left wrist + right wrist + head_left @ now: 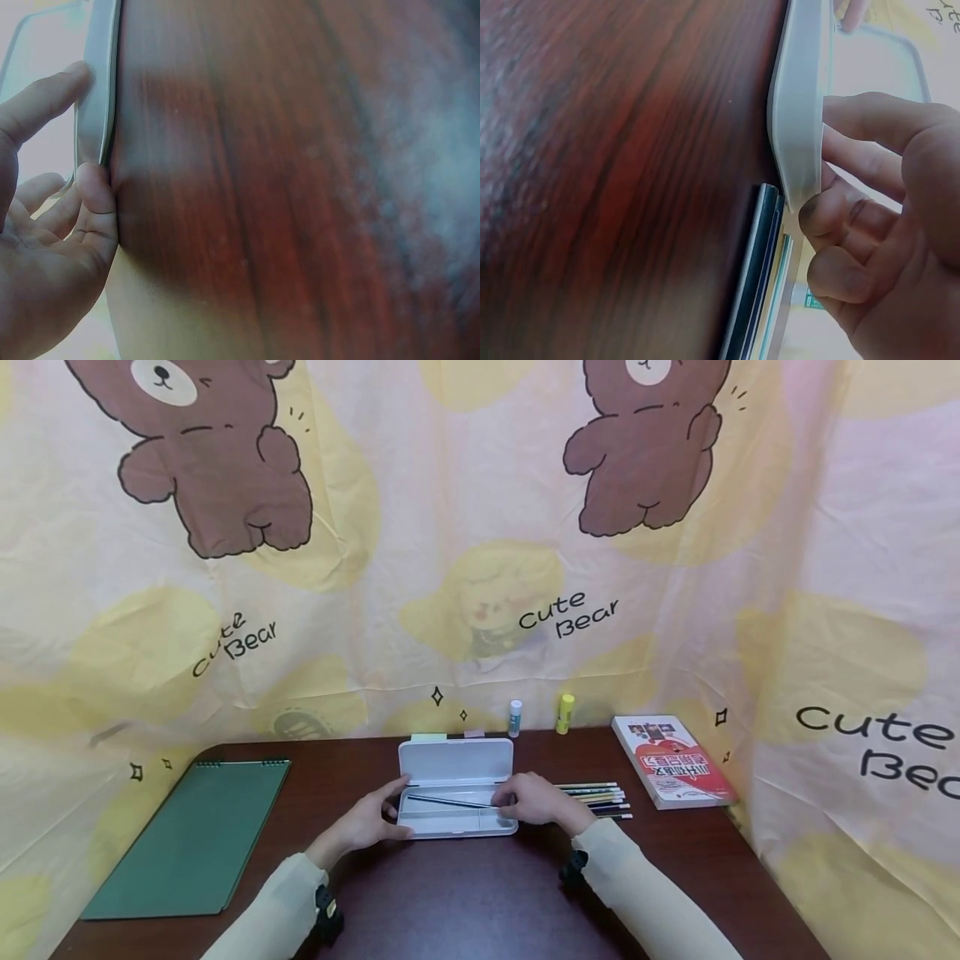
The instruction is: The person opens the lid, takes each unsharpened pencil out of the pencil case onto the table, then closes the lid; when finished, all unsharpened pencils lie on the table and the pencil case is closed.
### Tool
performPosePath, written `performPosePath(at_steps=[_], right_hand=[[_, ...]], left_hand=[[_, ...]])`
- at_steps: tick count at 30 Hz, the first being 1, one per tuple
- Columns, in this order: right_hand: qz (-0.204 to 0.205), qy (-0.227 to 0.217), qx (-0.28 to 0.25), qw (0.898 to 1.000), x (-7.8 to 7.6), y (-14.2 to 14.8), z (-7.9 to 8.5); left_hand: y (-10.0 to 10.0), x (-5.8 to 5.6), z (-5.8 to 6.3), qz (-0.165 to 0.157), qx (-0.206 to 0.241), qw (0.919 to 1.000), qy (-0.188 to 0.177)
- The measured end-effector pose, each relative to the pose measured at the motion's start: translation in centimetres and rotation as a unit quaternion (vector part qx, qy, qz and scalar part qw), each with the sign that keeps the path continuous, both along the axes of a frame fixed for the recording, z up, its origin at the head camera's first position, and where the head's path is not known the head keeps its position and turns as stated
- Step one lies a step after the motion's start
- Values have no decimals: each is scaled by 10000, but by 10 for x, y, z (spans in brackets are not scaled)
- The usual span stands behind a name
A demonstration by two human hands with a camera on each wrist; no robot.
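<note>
An open white pencil case (457, 835) lies on the table, its lid raised at the back. My left hand (365, 820) grips the case's left end, thumb at the front corner and a finger at the back one. In the left wrist view, fingertips touch the case's side wall (97, 90). A dark pencil (450, 801) slants across the inside of the case, and my right hand (528, 799) pinches its right end. The right wrist view shows the thumb and fingers (862, 120) reaching over the case's wall (799, 112); the pencil is hidden there.
Several pencils (607, 797) lie just right of the case, partly behind the right hand. A thick book (675, 764) is at the back right, a green notepad (187, 835) at the left. A glue stick (515, 718) and a yellow highlighter (565, 714) stand at the back edge.
</note>
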State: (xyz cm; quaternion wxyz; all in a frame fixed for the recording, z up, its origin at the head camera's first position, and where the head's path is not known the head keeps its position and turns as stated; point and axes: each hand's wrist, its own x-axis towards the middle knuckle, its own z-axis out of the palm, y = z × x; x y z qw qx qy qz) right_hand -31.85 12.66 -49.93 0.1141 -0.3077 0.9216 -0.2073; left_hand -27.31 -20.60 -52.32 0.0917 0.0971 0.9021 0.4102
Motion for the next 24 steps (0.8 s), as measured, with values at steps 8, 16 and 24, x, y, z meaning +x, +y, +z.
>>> performPosePath(at_steps=[8, 16, 24], right_hand=[[-14, 84, 248, 9997, 1, -6, 1], [-106, 39, 371, 9992, -1, -9, 1], [-153, 2, 190, 9997, 0, -10, 3]], left_hand=[[0, 2, 0, -81, 97, 9999, 10], [-1, 2, 2, -117, 57, 9999, 46], [1, 2, 2, -26, 58, 10000, -17]])
